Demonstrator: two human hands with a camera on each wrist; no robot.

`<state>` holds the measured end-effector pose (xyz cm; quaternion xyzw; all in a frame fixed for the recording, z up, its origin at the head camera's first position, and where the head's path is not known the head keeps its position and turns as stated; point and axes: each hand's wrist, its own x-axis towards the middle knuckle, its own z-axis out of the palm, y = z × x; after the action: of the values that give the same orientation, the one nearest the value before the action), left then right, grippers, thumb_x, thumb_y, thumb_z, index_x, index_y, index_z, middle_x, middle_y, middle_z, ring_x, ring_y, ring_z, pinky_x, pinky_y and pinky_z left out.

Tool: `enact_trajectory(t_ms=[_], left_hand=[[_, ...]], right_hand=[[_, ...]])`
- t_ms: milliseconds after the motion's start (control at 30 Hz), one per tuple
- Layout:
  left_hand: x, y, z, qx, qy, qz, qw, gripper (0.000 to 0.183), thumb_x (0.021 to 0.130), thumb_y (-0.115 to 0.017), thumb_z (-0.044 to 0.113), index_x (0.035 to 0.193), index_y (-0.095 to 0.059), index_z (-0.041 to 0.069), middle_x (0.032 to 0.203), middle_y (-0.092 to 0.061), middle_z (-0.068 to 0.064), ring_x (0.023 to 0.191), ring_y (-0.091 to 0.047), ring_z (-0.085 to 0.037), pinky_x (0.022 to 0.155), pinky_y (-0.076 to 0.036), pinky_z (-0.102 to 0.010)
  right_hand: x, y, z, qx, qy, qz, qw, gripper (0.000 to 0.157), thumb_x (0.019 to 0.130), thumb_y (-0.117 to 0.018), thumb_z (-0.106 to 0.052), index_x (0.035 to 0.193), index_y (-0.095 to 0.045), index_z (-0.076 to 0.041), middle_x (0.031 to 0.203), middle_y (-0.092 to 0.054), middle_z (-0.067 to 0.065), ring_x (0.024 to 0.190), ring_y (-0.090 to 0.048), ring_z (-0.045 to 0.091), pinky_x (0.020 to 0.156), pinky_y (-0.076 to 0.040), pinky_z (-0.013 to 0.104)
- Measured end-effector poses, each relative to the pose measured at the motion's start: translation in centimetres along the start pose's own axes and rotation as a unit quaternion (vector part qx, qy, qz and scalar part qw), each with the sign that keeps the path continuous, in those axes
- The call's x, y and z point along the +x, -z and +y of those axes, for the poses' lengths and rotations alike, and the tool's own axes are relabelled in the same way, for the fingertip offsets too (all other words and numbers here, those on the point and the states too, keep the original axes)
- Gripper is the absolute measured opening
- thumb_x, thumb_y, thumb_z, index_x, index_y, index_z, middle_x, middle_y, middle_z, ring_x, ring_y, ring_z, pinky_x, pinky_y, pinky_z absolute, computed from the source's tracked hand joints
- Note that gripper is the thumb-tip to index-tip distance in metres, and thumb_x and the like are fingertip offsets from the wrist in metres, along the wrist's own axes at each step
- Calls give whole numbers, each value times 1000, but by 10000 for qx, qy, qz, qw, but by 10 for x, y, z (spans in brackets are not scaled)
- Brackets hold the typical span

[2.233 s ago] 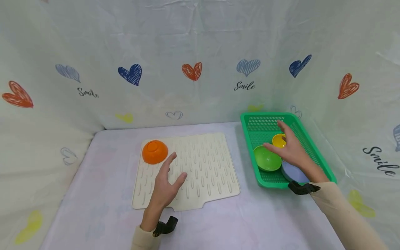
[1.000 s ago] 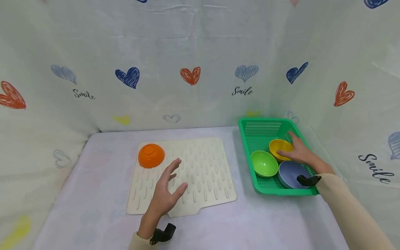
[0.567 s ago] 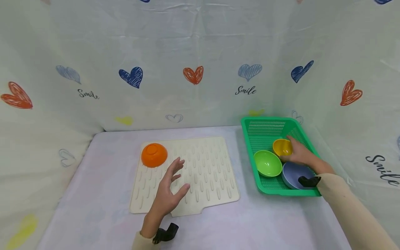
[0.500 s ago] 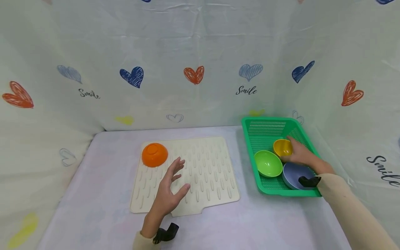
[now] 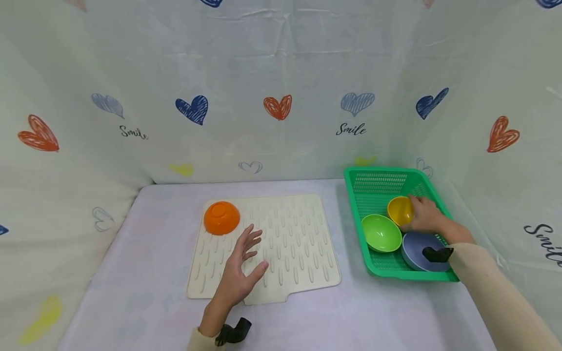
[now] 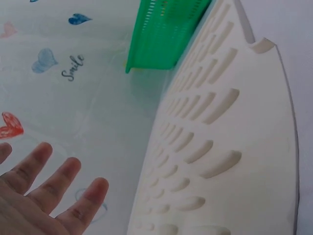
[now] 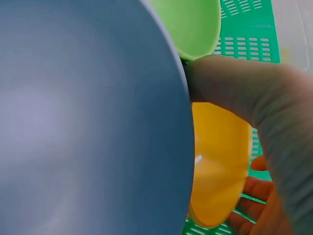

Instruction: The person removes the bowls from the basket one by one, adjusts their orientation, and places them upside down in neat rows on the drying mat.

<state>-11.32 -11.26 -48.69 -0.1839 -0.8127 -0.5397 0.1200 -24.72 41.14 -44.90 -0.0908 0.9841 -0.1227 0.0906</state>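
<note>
My right hand (image 5: 425, 215) grips the small yellow bowl (image 5: 398, 210) inside the green basket (image 5: 414, 275). In the right wrist view, the thumb lies at one side of the yellow bowl (image 7: 217, 156) and fingers (image 7: 254, 208) at the other, while the blue bowl (image 7: 98, 122) fills the left part. A light green bowl (image 5: 381, 233) and the blue bowl (image 5: 413, 247) sit beside it in the basket. My left hand (image 5: 237, 278) hovers over the white ribbed mat (image 5: 303, 248), fingers spread and holding nothing. An orange bowl (image 5: 221, 218) lies upside down on the mat's far left corner.
The basket stands at the table's back right, near the curtain (image 5: 316, 146) printed with hearts. A pale cloth (image 5: 145, 253) covers the table around the mat. Each wrist wears a black strap mount (image 5: 233, 332).
My right hand has lowered into the basket and taken hold of the yellow bowl, which now tilts slightly. My left hand has stayed over the mat. The head view has shifted a little.
</note>
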Motion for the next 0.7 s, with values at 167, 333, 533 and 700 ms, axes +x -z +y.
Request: enact_trajectory(t_ms=[167,333,533,700], left_hand=[[2,-9,1,-144,224,-222,9994,79,95,-69,21,162,-28,25,153,-53,-11,135,-57,-32,101,-55,-57],[1,-20,3,-336,460,-454,9973,74,97,-68,24,161,-31,24,152,-54,-9,135,-58,-30,102,-55,-54],[2,-30,7,-579,746,-667,9933,68,97,-68,26,158,-38,22,151,-54,-10,134,-59,-28,102,-56,-51],[6,-36,11,-758,1075,-810,9880,64,98,-67,29,157,-41,23,151,-55,-6,133,-59,-27,103,-56,-45]], right_hand=[[-2,3,-1,277,-23,432,9987,119,74,-87,-38,147,-20,27,140,-24,53,122,-34,64,98,-42,76],[-6,15,-9,721,-60,931,9930,116,74,-87,-32,149,-18,25,140,-17,54,121,-33,64,89,-45,76],[-14,34,-29,871,-146,1086,9902,115,80,-83,-42,155,-17,17,145,-16,49,120,-32,59,84,-46,70],[-24,41,-51,1082,-126,1095,9880,118,81,-84,-45,158,-15,13,149,-16,45,121,-34,56,89,-47,71]])
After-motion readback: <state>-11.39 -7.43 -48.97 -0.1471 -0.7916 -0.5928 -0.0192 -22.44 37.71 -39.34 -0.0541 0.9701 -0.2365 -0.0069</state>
